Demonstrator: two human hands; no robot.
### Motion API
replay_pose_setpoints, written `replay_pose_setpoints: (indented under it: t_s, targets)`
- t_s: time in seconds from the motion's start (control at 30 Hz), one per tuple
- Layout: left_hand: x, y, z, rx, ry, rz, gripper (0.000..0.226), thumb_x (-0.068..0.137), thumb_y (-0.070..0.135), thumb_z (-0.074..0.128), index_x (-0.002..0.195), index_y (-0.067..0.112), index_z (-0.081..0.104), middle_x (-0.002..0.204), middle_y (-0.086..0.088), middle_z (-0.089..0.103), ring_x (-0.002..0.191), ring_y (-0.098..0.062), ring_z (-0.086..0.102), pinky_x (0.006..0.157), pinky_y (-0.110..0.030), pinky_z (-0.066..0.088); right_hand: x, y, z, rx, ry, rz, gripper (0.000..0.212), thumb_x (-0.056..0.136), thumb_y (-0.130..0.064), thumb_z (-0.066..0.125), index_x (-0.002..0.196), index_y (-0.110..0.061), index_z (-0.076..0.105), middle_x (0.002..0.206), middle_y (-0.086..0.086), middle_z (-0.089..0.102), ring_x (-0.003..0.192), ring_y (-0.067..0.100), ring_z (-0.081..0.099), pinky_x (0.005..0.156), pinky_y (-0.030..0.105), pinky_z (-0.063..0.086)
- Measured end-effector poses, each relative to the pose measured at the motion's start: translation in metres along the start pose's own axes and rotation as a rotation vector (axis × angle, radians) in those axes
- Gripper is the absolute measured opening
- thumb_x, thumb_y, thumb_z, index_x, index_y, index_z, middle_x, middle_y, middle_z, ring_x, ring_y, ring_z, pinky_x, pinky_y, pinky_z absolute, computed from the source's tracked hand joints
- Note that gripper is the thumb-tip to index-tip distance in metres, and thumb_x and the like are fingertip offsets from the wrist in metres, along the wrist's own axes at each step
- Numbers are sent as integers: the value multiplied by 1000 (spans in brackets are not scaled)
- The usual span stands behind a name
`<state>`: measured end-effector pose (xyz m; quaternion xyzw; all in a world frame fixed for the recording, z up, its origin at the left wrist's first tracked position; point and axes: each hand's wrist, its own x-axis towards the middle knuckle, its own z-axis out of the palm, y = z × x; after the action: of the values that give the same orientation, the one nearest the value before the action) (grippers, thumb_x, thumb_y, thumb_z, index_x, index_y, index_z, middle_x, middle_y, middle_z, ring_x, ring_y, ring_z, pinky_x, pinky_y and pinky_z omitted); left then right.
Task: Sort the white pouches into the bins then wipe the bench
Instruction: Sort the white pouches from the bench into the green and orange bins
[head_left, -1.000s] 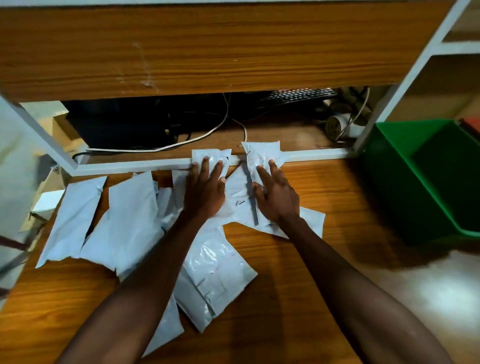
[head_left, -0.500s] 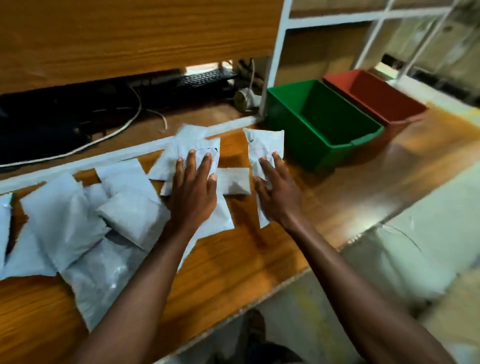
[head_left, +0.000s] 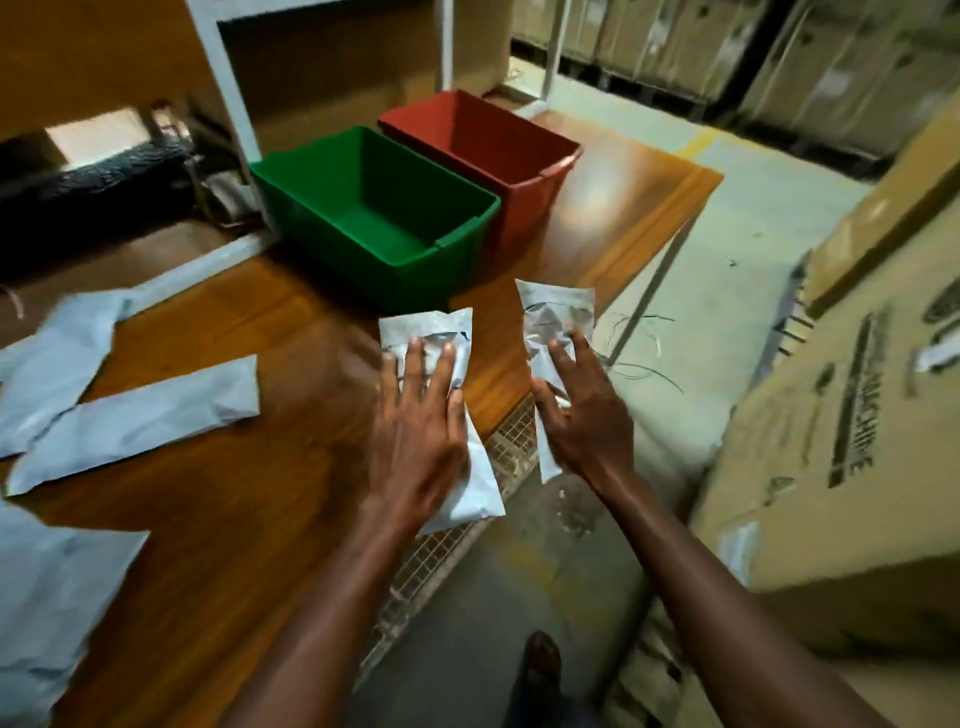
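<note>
My left hand (head_left: 418, 431) holds a white pouch (head_left: 431, 332), fingers spread across its top, near the wooden bench's front edge. My right hand (head_left: 584, 415) holds a second white pouch (head_left: 556, 317) in the air just past the bench edge. Both pouches sit a short way in front of the green bin (head_left: 374, 218), which looks empty. The red bin (head_left: 483, 140) stands right behind it on the right. Several more white pouches (head_left: 135, 415) lie on the bench (head_left: 234, 509) to the left.
A large cardboard box (head_left: 841, 426) stands on the floor at the right. A white shelf frame (head_left: 234, 119) rises behind the green bin, with a keyboard and cables beneath the shelf. A wire mesh runs under the bench edge; my shoe shows below.
Both hands lifted a pouch each off the pile and carried them right, toward the bins. My view swung right, so the pile now lies at the left.
</note>
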<state>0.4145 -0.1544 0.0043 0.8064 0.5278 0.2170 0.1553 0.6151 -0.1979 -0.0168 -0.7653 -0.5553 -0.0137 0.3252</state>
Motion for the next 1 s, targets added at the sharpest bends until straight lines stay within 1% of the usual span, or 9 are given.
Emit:
replay_pose_setpoints:
  t_s: [0.1, 0.17, 0.37, 0.47, 0.57, 0.63, 0.73, 0.87, 1.0]
  targets:
    - [29, 51, 26, -33, -19, 27, 54, 104, 46, 20, 156, 42, 6, 166, 5, -6, 152, -22, -10, 122, -45, 3, 30, 50, -18, -3, 5, 33, 54, 97, -49, 55, 149, -37, 43, 163, -9, 30, 141, 19, 44, 95, 43, 52]
    - [54, 83, 41, -59, -1, 51, 55, 103, 44, 20, 156, 40, 8, 166, 5, -5, 152, -22, -10, 123, -46, 4, 56, 77, -29, 7, 12, 55, 53, 97, -51, 54, 148, -40, 43, 163, -9, 30, 139, 21, 48, 92, 43, 53]
    - [145, 132, 55, -3, 100, 96, 58, 99, 43, 18, 157, 34, 15, 167, -1, -1, 153, -25, -5, 124, -48, 6, 146, 122, -47, 5, 20, -24, 56, 97, -55, 47, 148, -33, 45, 163, -4, 31, 139, 21, 47, 89, 41, 54]
    - [204, 137, 60, 27, 127, 88, 59, 99, 40, 22, 157, 32, 18, 167, -6, 4, 153, -28, -3, 124, -47, 5, 198, 141, -44, 26, 12, -55, 58, 95, -56, 46, 149, -33, 44, 164, -5, 30, 139, 22, 48, 89, 43, 55]
    - [260, 137, 58, 81, 222, 120, 56, 100, 38, 23, 155, 29, 24, 165, -11, 13, 152, -33, 6, 122, -50, 10, 253, 152, -32, 43, 5, -93, 58, 95, -55, 47, 150, -36, 41, 165, -8, 26, 142, 23, 44, 91, 45, 56]
    - [294, 136, 56, 95, 280, 121, 54, 102, 38, 24, 155, 28, 26, 164, -12, 16, 151, -36, 9, 123, -49, 10, 293, 154, -21, 58, 3, -135, 57, 96, -52, 49, 149, -35, 41, 165, -8, 25, 144, 20, 40, 91, 45, 56]
    - [341, 133, 48, 93, 330, 50, 53, 102, 39, 23, 154, 31, 25, 165, -8, 16, 151, -34, 9, 122, -48, 10, 349, 148, -8, 76, -6, -194, 58, 95, -53, 48, 149, -34, 42, 164, -8, 27, 144, 20, 41, 92, 45, 56]
    - [389, 122, 39, 135, 312, -10, 59, 98, 46, 14, 156, 33, 20, 166, -4, 9, 152, -30, 2, 124, -47, 7, 414, 134, 8, 97, -51, -260, 57, 97, -53, 48, 150, -34, 40, 164, -4, 27, 142, 24, 44, 92, 47, 55]
    - [437, 107, 34, 191, 340, -139, 58, 98, 45, 20, 155, 35, 21, 166, -2, 9, 152, -33, 3, 123, -50, 11, 484, 119, 32, 133, -131, -371, 55, 99, -49, 50, 151, -35, 38, 164, -2, 27, 143, 25, 41, 92, 47, 54]
